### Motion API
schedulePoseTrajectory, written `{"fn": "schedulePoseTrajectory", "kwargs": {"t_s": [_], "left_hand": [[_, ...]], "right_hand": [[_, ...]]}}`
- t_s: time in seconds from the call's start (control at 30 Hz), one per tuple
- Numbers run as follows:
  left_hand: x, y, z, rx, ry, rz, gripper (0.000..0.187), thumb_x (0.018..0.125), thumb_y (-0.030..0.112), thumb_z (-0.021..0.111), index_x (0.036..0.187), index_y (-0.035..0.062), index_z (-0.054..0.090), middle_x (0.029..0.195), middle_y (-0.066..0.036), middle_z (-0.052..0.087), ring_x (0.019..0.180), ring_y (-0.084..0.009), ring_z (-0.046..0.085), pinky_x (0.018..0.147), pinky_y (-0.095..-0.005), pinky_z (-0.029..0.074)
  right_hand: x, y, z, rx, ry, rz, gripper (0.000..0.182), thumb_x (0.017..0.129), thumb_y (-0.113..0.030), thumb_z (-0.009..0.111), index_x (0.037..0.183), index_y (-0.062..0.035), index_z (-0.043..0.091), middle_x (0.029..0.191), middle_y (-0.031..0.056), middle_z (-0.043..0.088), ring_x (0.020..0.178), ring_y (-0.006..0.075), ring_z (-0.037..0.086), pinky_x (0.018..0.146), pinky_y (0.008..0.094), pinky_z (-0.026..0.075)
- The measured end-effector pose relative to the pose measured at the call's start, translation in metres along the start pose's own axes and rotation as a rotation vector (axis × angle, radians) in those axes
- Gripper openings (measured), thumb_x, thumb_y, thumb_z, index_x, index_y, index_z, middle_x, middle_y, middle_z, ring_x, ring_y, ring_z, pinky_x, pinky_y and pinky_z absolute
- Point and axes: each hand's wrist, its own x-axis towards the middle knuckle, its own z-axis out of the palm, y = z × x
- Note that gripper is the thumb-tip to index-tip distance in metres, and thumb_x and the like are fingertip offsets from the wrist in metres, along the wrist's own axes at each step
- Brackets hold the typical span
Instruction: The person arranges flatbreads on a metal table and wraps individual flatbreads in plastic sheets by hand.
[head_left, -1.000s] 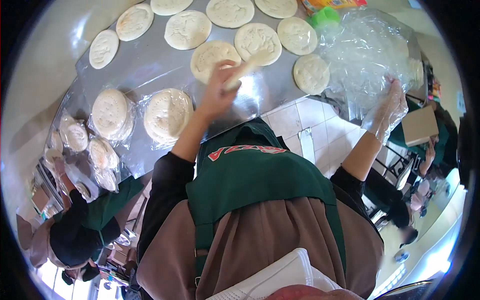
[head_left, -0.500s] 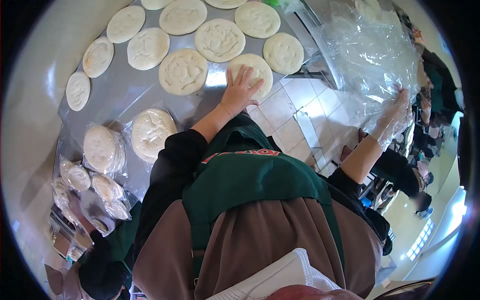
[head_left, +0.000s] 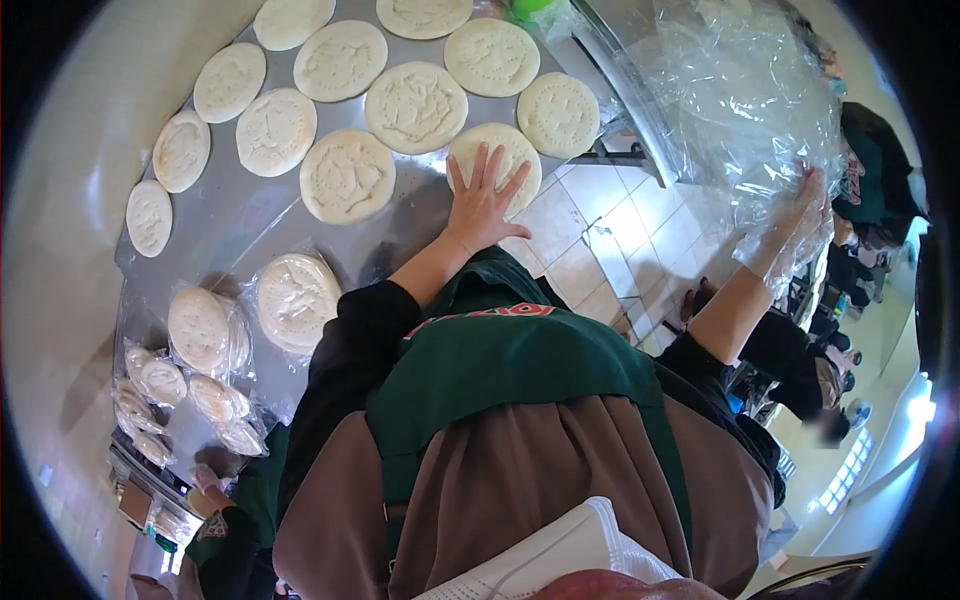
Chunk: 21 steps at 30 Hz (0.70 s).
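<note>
My left hand [head_left: 484, 203], fingers spread, lies on the near part of a flat round dough piece [head_left: 510, 160] at the metal table's edge. At the right, my right hand [head_left: 795, 225] is raised inside clear plastic and closed around the edge of a large clear plastic bag [head_left: 740, 110]. The bag hangs open and crinkled beyond the hand. Beside my left hand lie more pale dough rounds with dotted rims, among them one to its left [head_left: 347, 177] and one behind [head_left: 415, 107].
Bagged flat rounds [head_left: 200, 330] are stacked at the table's lower left, near a single larger one [head_left: 298, 303]. The metal table [head_left: 240, 228] ends near my body. A co-worker's arm [head_left: 212, 490] is at the lower left. Other people stand at the right. Tiled floor [head_left: 600, 215] shows between.
The view has shifted, so the rounds appear lower and slightly left. My left hand's fingers are spread wider on the same round. The co-worker's hand has moved away from the bagged rounds.
</note>
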Motion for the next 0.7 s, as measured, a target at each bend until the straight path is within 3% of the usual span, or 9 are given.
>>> {"fn": "schedulePoseTrajectory", "kwargs": {"t_s": [0.07,0.13,0.17,0.23,0.27,0.33,0.43,0.7], "left_hand": [[0.013,-0.007,-0.006,-0.067,0.008,0.006,0.094,0.06,0.058,0.072,0.138,0.0202,0.035,0.14,-0.023,0.027,0.134,-0.0431,0.017,0.099,-0.0712,0.009],[0.038,-0.028,-0.004,-0.04,0.229,-0.065,0.092,0.068,0.057,0.068,0.141,0.0145,0.029,0.138,-0.028,0.028,0.131,-0.0468,0.02,0.102,-0.0676,0.009],[0.053,-0.041,-0.004,-0.038,0.228,-0.069,0.092,0.068,0.057,0.068,0.141,0.0145,0.029,0.138,-0.028,0.028,0.131,-0.0468,0.02,0.102,-0.0676,0.009],[0.082,-0.064,-0.009,0.097,0.293,-0.207,0.091,0.072,0.051,0.067,0.142,0.0122,0.024,0.136,-0.032,0.03,0.129,-0.0501,0.023,0.104,-0.0635,0.01],[0.091,-0.07,-0.012,0.099,0.292,-0.207,0.091,0.072,0.051,0.067,0.142,0.0122,0.024,0.136,-0.032,0.03,0.129,-0.0501,0.023,0.104,-0.0635,0.01],[0.107,-0.076,-0.015,0.179,0.099,-0.301,0.093,0.072,0.049,0.068,0.143,0.0116,0.021,0.136,-0.031,0.03,0.129,-0.0511,0.023,0.105,-0.0618,0.01],[0.115,-0.076,-0.009,0.209,0.066,-0.318,0.092,0.072,0.045,0.069,0.142,0.0099,0.022,0.137,-0.031,0.03,0.129,-0.0512,0.023,0.105,-0.0621,0.008],[0.127,-0.087,-0.002,0.242,0.159,-0.295,0.084,0.074,0.041,0.07,0.139,0.0096,0.028,0.138,-0.022,0.036,0.13,-0.0494,0.022,0.104,-0.0652,0.004]], "right_hand": [[0.006,0.004,0.007,0.035,-0.007,-0.004,0.029,0.088,-0.022,0.062,0.095,0.0065,0.066,0.086,0.01,0.067,0.077,0.0109,0.059,0.07,0.0202,0.045],[0.01,0.006,0.011,0.079,-0.006,-0.02,0.029,0.088,-0.021,0.062,0.095,0.0061,0.067,0.087,0.0102,0.067,0.078,0.0115,0.059,0.07,0.0205,0.045],[0.014,0.005,0.012,0.003,-0.032,-0.023,0.028,0.088,-0.021,0.061,0.095,0.0054,0.067,0.087,0.0106,0.067,0.079,0.0123,0.06,0.071,0.0211,0.046],[0.018,0.006,0.016,0.004,-0.027,-0.014,0.028,0.088,-0.021,0.061,0.095,0.0053,0.067,0.087,0.0107,0.067,0.079,0.0124,0.06,0.071,0.0211,0.046],[0.02,0.006,0.019,0.004,-0.02,-0.008,0.028,0.088,-0.021,0.061,0.095,0.0053,0.067,0.087,0.0107,0.067,0.079,0.0124,0.06,0.071,0.0212,0.046],[0.024,0.006,0.025,0.004,-0.008,0.004,0.028,0.088,-0.021,0.061,0.095,0.0052,0.067,0.087,0.0109,0.067,0.079,0.0125,0.06,0.071,0.0213,0.046],[0.028,0.007,0.035,0.005,0.017,0.024,0.028,0.088,-0.021,0.061,0.095,0.0051,0.067,0.087,0.011,0.067,0.08,0.0127,0.06,0.071,0.0215,0.046],[0.046,0.035,0.049,0.117,0.028,0.077,0.028,0.089,-0.02,0.06,0.096,0.0054,0.067,0.09,0.0119,0.067,0.081,0.0129,0.06,0.073,0.0221,0.046]]}}
